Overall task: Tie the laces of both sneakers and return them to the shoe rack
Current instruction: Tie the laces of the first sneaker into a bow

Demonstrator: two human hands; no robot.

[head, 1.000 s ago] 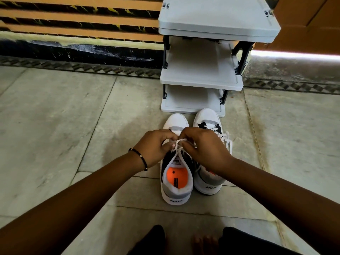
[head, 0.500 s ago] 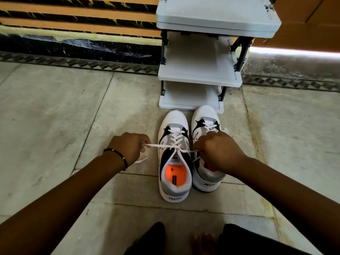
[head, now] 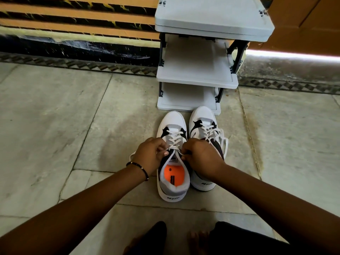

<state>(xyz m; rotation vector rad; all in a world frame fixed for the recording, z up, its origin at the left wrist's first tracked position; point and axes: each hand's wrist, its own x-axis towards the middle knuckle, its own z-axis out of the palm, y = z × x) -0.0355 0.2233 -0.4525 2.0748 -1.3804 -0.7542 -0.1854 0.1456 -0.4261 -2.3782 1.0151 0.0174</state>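
Observation:
Two white, grey and black sneakers stand side by side on the floor, toes toward the shoe rack (head: 197, 78). The left sneaker (head: 173, 179) has an orange insole. My left hand (head: 150, 156) and my right hand (head: 201, 157) each pinch an end of its white lace (head: 173, 147) just above the tongue, close together. The right sneaker (head: 204, 129) shows lace loops hanging over its right side; my right hand hides its heel opening.
The grey three-tier rack stands against a striped wall, its shelves bare. Stone floor tiles (head: 55, 126) spread to the left and right. An orange wall (head: 303, 24) is at the top right. My legs and a foot (head: 197, 240) sit at the bottom edge.
Half a second ago my hands were pulled apart with the lace stretched between them. They have now come back together over the left sneaker's tongue.

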